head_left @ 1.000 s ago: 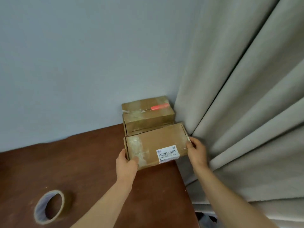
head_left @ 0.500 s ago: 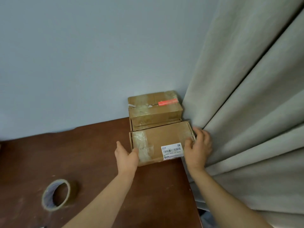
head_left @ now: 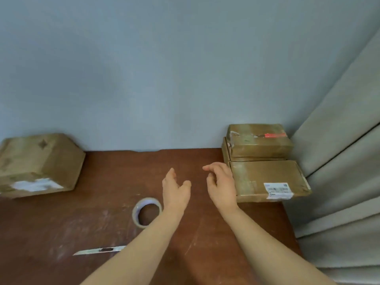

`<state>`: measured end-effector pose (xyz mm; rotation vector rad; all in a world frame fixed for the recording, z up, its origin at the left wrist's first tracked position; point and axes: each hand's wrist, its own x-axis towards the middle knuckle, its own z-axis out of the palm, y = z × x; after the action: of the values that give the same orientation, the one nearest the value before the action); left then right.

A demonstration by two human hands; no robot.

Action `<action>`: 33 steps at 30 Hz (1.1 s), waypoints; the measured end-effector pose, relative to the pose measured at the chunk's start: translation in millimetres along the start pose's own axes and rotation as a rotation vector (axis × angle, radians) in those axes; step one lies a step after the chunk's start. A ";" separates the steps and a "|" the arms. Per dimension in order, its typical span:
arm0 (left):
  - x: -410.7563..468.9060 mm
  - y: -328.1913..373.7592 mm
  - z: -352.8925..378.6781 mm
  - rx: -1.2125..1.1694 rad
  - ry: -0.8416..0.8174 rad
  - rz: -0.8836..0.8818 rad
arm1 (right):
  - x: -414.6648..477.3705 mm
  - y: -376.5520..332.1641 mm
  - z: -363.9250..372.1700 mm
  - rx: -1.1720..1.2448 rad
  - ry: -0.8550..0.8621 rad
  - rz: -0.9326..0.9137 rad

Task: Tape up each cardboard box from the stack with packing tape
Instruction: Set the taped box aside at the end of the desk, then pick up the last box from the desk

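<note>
While held above the table (head_left: pixel 61 227), left hand (head_left: pixel 175 189) spread, right hand (head_left: pixel 221 185) loosely curled, both empty.

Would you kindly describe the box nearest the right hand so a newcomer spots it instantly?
Go to the brown table, its right end beside the grey curtain. The flat front box there carries a white barcode label; the box behind has a red mark.

One head-worn view looks forward and down, close over the table (head_left: pixel 102 223).
</note>
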<state>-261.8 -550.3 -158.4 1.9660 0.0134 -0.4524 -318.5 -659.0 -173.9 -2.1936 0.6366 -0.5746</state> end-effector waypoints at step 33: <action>75.2 -119.4 -412.6 -0.127 0.529 -0.052 | -37.3 -271.5 294.1 0.343 -0.522 0.244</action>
<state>-90.7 -149.7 -138.6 1.9109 0.4192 0.0451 -107.3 -317.7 -149.6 -1.8004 0.4706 0.0264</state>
